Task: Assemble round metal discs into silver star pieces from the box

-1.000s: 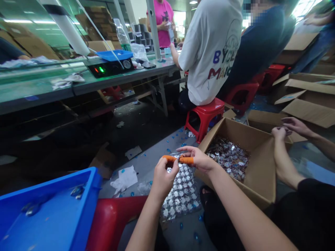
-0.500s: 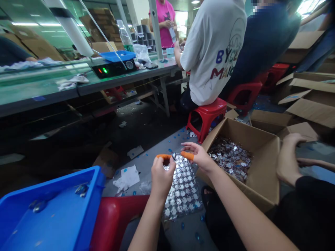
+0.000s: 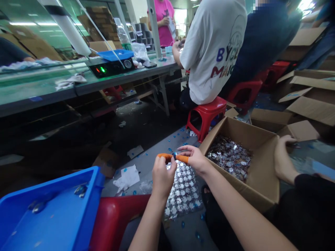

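Note:
My left hand [image 3: 162, 174] pinches a small shiny round piece [image 3: 174, 155], dark and bluish, with an orange cover on its curled index finger. My right hand [image 3: 196, 159] meets the piece from the right. An orange-covered digit presses at it, while the other fingers stretch out above; the exact grip is partly hidden. Below both hands lies a flat stack of silver flower-shaped pieces [image 3: 183, 191] set out in rows. To the right, a cardboard box [image 3: 264, 157] holds a heap of loose silver pieces [image 3: 231, 155].
At lower left a blue bin [image 3: 52, 205] with a few shiny pieces rests by a red stool [image 3: 117, 216]. A workbench [image 3: 78, 89] runs behind. A person in a white shirt [image 3: 214, 55] sits ahead. Another person's arm [image 3: 284, 160] reaches beside the box. Blue scraps litter the floor.
My right hand has moved left, bringing its orange-covered digit against the small piece; before, a slight gap showed. My left hand has barely moved. The other person's arm has shifted left toward the box.

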Demonstrator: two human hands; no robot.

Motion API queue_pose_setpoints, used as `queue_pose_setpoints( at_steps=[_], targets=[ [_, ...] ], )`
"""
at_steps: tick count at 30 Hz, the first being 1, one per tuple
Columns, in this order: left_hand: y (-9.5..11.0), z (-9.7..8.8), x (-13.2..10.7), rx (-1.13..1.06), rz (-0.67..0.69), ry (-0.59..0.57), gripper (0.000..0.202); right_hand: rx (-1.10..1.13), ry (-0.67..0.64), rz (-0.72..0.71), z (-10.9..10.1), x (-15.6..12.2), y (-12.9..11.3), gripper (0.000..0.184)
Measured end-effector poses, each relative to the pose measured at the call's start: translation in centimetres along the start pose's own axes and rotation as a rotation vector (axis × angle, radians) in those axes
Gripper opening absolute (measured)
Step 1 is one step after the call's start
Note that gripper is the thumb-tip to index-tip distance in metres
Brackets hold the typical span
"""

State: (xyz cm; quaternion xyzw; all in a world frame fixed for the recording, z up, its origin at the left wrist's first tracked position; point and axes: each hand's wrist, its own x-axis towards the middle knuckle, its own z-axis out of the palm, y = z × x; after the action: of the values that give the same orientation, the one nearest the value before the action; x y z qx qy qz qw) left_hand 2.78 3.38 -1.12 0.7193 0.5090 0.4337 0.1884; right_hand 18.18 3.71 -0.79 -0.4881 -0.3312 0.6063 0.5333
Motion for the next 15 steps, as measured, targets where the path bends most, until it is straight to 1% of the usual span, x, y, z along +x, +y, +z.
queue_pose_setpoints(
  at_steps=[5,8,13,15],
  targets=[
    [-0.2,-0.4,0.3,-0.045,-0.100,0.061,0.015,0.035,-0.010,-0.009,0.0,0.0,-0.3,0.057],
    [-0.5,-1.0,0.5,-0.107,-0.188,0.083,0.019,0.069,-0.019,0.015,0.0,0.0,-0.3,0.059],
    [-1.0,-1.5,0.5,-0.278,-0.383,0.079,0.030,0.258,-0.120,0.130,0.0,0.4,0.2,0.061],
    [-0.9,-1.8,0.4,-0.353,-0.421,0.088,0.034,0.313,-0.164,0.184,0.0,0.8,0.6,0.062]
  ],
)
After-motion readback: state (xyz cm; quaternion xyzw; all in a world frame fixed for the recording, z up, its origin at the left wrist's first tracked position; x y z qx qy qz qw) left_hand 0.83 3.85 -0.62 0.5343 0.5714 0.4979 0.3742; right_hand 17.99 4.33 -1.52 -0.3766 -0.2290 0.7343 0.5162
